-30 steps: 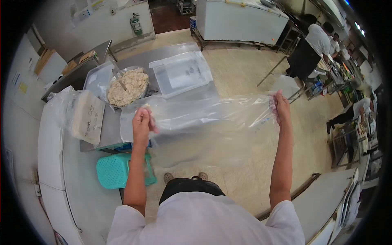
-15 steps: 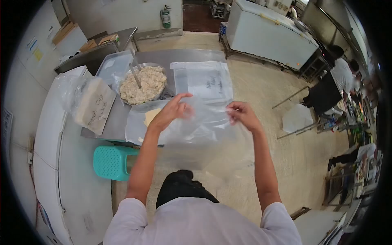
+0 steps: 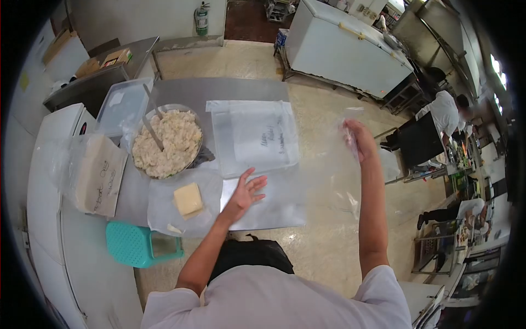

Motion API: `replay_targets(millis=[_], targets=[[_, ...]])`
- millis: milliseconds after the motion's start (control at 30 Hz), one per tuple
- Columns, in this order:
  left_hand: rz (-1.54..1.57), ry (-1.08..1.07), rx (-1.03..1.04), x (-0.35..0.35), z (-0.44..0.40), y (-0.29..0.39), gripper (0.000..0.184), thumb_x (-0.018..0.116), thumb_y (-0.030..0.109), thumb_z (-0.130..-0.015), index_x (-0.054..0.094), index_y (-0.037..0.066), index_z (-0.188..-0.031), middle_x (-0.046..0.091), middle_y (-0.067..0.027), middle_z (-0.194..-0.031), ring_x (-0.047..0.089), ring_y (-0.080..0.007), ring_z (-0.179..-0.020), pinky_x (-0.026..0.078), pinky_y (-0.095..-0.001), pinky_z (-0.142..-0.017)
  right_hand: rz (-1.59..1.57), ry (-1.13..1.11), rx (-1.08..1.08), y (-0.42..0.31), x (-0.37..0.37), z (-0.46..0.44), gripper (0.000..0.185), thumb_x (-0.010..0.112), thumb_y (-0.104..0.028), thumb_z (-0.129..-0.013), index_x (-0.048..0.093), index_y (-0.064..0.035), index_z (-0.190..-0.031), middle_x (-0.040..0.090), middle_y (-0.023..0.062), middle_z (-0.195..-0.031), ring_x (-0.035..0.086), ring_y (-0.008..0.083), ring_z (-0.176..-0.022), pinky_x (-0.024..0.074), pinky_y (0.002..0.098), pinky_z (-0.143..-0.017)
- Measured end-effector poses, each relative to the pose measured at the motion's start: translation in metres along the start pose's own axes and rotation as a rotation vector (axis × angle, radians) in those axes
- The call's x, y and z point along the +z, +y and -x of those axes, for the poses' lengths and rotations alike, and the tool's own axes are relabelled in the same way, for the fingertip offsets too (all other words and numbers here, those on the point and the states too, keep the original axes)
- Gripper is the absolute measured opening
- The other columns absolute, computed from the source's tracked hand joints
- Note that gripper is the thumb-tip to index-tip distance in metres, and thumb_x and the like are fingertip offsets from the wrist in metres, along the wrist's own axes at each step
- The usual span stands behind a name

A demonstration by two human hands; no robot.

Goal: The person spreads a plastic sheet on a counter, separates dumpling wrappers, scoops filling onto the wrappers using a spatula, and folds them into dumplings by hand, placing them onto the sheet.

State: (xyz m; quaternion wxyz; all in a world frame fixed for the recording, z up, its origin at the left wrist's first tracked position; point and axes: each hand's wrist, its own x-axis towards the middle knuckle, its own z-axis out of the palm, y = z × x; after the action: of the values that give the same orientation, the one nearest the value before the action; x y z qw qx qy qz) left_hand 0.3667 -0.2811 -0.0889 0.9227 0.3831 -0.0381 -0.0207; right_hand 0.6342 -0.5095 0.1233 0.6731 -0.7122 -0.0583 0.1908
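Observation:
My right hand point(image 3: 358, 140) is closed on a clear plastic bag point(image 3: 337, 181), which hangs out past the table's right edge. My left hand point(image 3: 247, 196) holds nothing, its fingers spread over the steel table point(image 3: 274, 205). To its left, a stack of pale yellow square slices point(image 3: 188, 198) lies on a white sheet point(image 3: 164, 192). Farther back, a large bowl of chunky pale mixture point(image 3: 170, 140) has two metal utensil handles point(image 3: 150, 129) sticking out. Beyond my left hand lies a flat clear plastic packet point(image 3: 255, 137) with a handwritten white paper.
At the table's left stands a plastic-wrapped block with handwriting point(image 3: 98, 175), beside a clear lidded container point(image 3: 123, 107). A green stool point(image 3: 129, 244) is below the left edge. A white chest freezer point(image 3: 339, 49) stands at the back; people point(image 3: 441, 115) work at the right.
My right hand has swung outward to the right with the plastic bag. My left hand has let go of the bag and come down over the table. The view has shifted.

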Motion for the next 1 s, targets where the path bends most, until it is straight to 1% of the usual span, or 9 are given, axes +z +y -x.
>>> replay_targets(millis=[133, 233, 333, 400, 467, 567, 733, 833, 1000], targets=[[0.084, 0.121, -0.013, 0.029, -0.054, -0.064, 0.135, 0.089, 0.046, -0.065, -0.009, 0.027, -0.156, 0.018, -0.0185, -0.161, 0.021, -0.0352, -0.147, 0.025, -0.0538, -0.114, -0.344, 0.003, 0.121, 0.002, -0.035, -0.022, 0.013, 0.058, -0.017, -0.094, 0.061, -0.0058, -0.099, 0.063, 0.0046, -0.087, 0.055, 0.0138, -0.059, 0.0469, 0.0234, -0.051], [-0.576, 0.17, 0.413, 0.064, -0.108, -0.061, 0.102, 0.082, 0.037, -0.077, 0.017, 0.023, -0.155, 0.019, -0.0173, -0.16, 0.016, -0.0344, -0.149, 0.023, -0.0522, -0.116, -0.527, 0.055, 0.181, 0.006, -0.046, -0.021, 0.014, 0.055, -0.012, -0.094, 0.061, -0.003, -0.103, 0.064, 0.005, -0.086, 0.06, 0.0142, -0.064, 0.052, 0.0256, -0.056], [-1.015, 0.184, 0.681, 0.079, -0.156, -0.044, 0.069, 0.085, 0.029, -0.076, 0.052, 0.008, -0.132, 0.044, -0.0154, -0.146, 0.037, -0.0295, -0.139, 0.032, -0.0478, -0.112, -0.424, 0.12, 0.104, 0.029, -0.092, -0.037, 0.014, 0.054, -0.007, -0.094, 0.061, -0.0008, -0.104, 0.064, 0.0052, -0.085, 0.064, 0.0139, -0.071, 0.0554, 0.0277, -0.059], [-0.45, 0.381, 0.408, 0.085, -0.16, -0.026, 0.024, 0.076, 0.024, -0.086, 0.065, 0.005, -0.095, 0.066, -0.0107, -0.106, 0.063, -0.0236, -0.104, 0.051, -0.0394, -0.093, -0.307, 0.115, 0.029, 0.048, -0.127, -0.043, 0.013, 0.054, -0.006, -0.093, 0.061, -0.0009, -0.103, 0.064, 0.0049, -0.086, 0.064, 0.0143, -0.072, 0.0551, 0.028, -0.058], [-0.307, 0.54, 0.308, 0.113, -0.157, 0.014, 0.022, 0.071, 0.026, -0.091, 0.065, 0.005, -0.089, 0.064, -0.0032, -0.075, 0.063, -0.0157, -0.065, 0.056, -0.0325, -0.064, -0.028, 0.046, 0.122, 0.063, -0.154, -0.038, 0.012, 0.054, -0.006, -0.093, 0.062, -0.0011, -0.1, 0.064, 0.0047, -0.086, 0.063, 0.014, -0.071, 0.0543, 0.0279, -0.058], [-0.395, 0.656, -0.048, 0.078, -0.157, 0.01, 0.019, 0.07, 0.023, -0.093, 0.064, 0.005, -0.093, 0.062, -0.0034, -0.07, 0.059, -0.0126, -0.055, 0.052, -0.0282, -0.05, -0.098, -0.257, 0.307, 0.123, -0.19, -0.051, 0.01, 0.055, -0.006, -0.093, 0.062, -0.0009, -0.098, 0.064, 0.0052, -0.084, 0.064, 0.0138, -0.071, 0.0554, 0.0281, -0.059], [-0.482, 0.644, -0.278, 0.073, -0.142, 0.02, 0.023, 0.073, 0.015, -0.09, 0.061, 0.001, -0.103, 0.062, -0.0047, -0.072, 0.059, -0.0124, -0.057, 0.053, -0.0289, -0.051, -0.228, -0.378, 0.529, 0.143, -0.199, -0.031, 0.013, 0.055, -0.012, -0.095, 0.063, -0.0015, -0.092, 0.067, 0.0094, -0.084, 0.067, 0.0212, -0.071, 0.0587, 0.0359, -0.071], [-0.421, 0.465, -0.072, 0.083, -0.126, 0.026, 0.048, 0.07, 0.01, -0.091, 0.041, 0.001, -0.128, 0.065, -0.0069, -0.078, 0.062, -0.0135, -0.062, 0.054, -0.0288, -0.055, -0.41, -0.362, 0.536, 0.164, -0.202, -0.024, 0.015, 0.052, -0.012, -0.096, 0.062, -0.0008, -0.096, 0.067, 0.0094, -0.086, 0.067, 0.0209, -0.073, 0.0596, 0.0374, -0.075], [-0.6, 0.643, 0.104, 0.094, -0.101, 0.004, 0.055, 0.064, 0.008, -0.094, 0.029, 0.006, -0.136, 0.066, -0.0092, -0.082, 0.063, -0.0149, -0.061, 0.053, -0.0293, -0.057, -0.654, -0.263, 0.492, 0.195, -0.21, -0.026, 0.018, 0.054, -0.021, -0.1, 0.058, -0.0031, -0.098, 0.066, 0.0086, -0.085, 0.066, 0.0206, -0.072, 0.0566, 0.0367, -0.069]])
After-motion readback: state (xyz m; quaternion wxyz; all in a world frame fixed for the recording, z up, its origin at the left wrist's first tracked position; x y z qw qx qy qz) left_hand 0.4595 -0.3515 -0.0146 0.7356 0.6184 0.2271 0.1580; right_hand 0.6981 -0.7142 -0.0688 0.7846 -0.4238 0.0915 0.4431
